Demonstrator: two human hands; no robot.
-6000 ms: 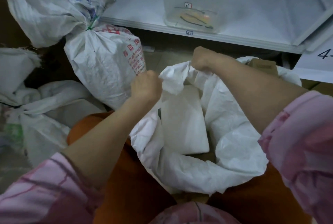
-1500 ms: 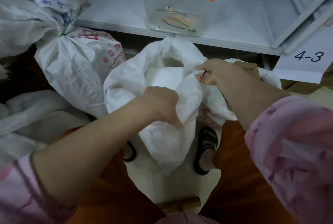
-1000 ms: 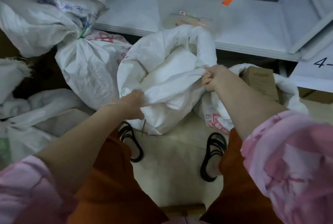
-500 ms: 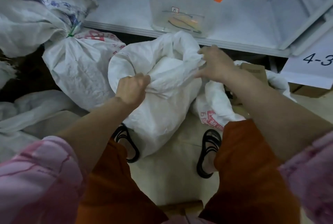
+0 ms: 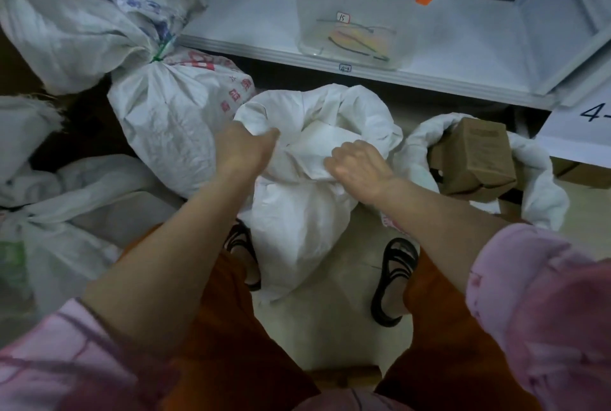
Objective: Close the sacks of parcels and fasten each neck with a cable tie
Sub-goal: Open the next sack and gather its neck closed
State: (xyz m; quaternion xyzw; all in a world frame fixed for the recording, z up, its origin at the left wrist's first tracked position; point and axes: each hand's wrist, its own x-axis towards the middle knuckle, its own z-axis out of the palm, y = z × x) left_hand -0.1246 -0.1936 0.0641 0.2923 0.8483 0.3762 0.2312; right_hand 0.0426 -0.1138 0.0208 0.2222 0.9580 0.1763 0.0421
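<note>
The sack (image 5: 297, 212) in hand stands on the floor between the person's feet, just in front of the shelf (image 5: 251, 14); it is woven plastic cloth, soft and crinkly, likely slippery when bunched, and its rounded, bulging body suggests a fair load of parcels, so I judge it heavy enough to stay put while the top is worked; the place to take hold is the loose cloth of the mouth (image 5: 330, 119), gathered above the contents into one neck. The left hand (image 5: 243, 149) grasps a fold of the rim on the near left side; the right hand (image 5: 358, 167) is clenched on bunched cloth at the near right; the far rim stands open and rolled, so the neck is not yet formed.

Left of it leans a tied sack (image 5: 172, 123), touching or nearly so, its neck fastened with a green tie (image 5: 162, 52); more tied sacks lie further left. To the right sits an open sack (image 5: 542, 186) with a brown box (image 5: 476, 156) sticking out, waiting its turn. On the shelf stands a clear tub (image 5: 357, 14) holding cable ties (image 5: 353, 42); reaching it means freeing one hand, which risks the gathered cloth springing loose. Black sandals (image 5: 393, 278) flank the sack's base.
</note>
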